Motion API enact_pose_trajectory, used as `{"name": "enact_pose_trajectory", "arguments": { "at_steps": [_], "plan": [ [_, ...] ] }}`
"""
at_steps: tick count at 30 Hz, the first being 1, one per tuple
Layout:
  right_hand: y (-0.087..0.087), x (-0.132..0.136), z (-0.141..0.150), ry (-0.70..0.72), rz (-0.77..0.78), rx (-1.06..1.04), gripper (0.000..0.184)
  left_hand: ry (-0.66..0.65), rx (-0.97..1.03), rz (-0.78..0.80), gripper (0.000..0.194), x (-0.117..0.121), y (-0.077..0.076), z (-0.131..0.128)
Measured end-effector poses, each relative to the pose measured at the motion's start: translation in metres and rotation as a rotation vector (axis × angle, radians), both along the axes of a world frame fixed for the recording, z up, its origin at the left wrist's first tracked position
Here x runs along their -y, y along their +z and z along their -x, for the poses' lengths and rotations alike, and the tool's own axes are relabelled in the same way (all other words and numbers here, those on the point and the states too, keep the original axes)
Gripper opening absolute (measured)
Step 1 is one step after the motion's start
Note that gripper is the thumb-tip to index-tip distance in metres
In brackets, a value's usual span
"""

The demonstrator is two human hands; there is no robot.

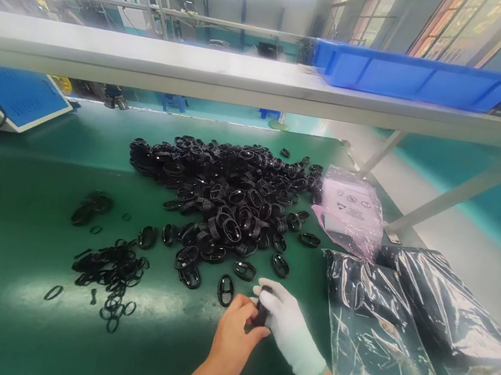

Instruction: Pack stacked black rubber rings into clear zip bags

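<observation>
Both hands meet at the front of the green table, gripping one small black oval coil, which looks like wound cable with ridged sides. My left hand, bare, pinches it from the left with thumb and fingers. On the other side my right hand, in a white glove, is closed round it; the fingers partly hide the coil. Just beyond lie loose black oval coils, each with a bar across its middle. Behind them spreads a large heap of the same coils.
Thin black bands lie in a loose pile at left. At right are a clear plastic bag with black contents, another filled bag and a pink bag. A shelf crosses above, carrying a blue bin.
</observation>
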State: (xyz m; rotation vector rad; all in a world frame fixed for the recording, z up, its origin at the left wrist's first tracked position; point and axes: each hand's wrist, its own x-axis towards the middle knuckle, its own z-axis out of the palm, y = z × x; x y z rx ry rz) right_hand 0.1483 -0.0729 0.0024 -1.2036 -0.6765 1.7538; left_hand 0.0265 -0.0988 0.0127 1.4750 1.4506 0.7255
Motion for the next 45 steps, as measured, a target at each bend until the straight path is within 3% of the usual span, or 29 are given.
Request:
{"name": "enact_pose_trajectory", "arguments": {
  "at_steps": [3,5,9,11,14,18,21,24,27,29,31,35,38,41,45],
  "plan": [
    [0.005,0.004,0.005,0.016,0.096,-0.139,0.047,0.021,-0.069,0.01,0.015,0.005,0.003,0.007],
    [0.006,0.009,0.006,0.117,0.074,-0.141,0.043,-0.021,-0.112,0.043,0.012,0.005,0.006,0.015],
    [0.011,0.02,0.004,0.216,0.055,-0.176,0.052,-0.075,-0.079,0.146,0.011,-0.007,0.016,0.039],
    [0.017,0.024,0.003,0.281,0.064,-0.245,0.051,-0.059,-0.043,0.096,0.023,-0.016,0.02,0.049],
    [0.026,0.026,0.007,0.371,0.049,-0.279,0.043,-0.177,-0.063,-0.033,0.039,-0.025,0.021,0.051],
    [0.025,0.031,0.015,0.358,0.025,-0.264,0.04,-0.24,-0.097,-0.127,0.035,-0.023,0.015,0.042],
    [0.013,0.037,0.013,0.352,0.021,-0.279,0.038,-0.246,-0.115,-0.163,0.032,-0.021,0.007,0.049],
    [-0.006,0.04,0.001,0.267,0.069,-0.095,0.047,-0.194,-0.242,-0.062,0.032,-0.028,-0.002,0.069],
    [-0.017,0.036,-0.008,0.174,0.058,0.421,0.058,-0.067,-0.536,0.029,0.046,-0.04,-0.014,0.081],
    [-0.019,0.031,-0.008,0.17,-0.013,0.724,0.057,-0.103,-0.696,0.036,0.065,-0.048,-0.022,0.076],
    [-0.02,0.025,-0.002,0.207,-0.05,0.888,0.053,-0.196,-0.765,0.037,0.077,-0.054,-0.028,0.064],
    [-0.033,0.015,0.003,0.306,0.0,0.805,0.052,-0.28,-0.749,0.041,0.074,-0.051,-0.029,0.049],
    [-0.047,0.011,-0.002,0.281,-0.019,0.813,0.053,-0.307,-0.607,-0.021,0.073,-0.034,-0.031,0.048],
    [-0.051,0.008,-0.009,0.22,-0.031,0.875,0.048,-0.261,-0.475,-0.04,0.074,-0.015,-0.041,0.044],
    [-0.047,0.006,-0.014,0.263,-0.027,0.703,0.041,-0.2,-0.382,-0.021,0.077,-0.003,-0.055,0.03]
  ]
}}
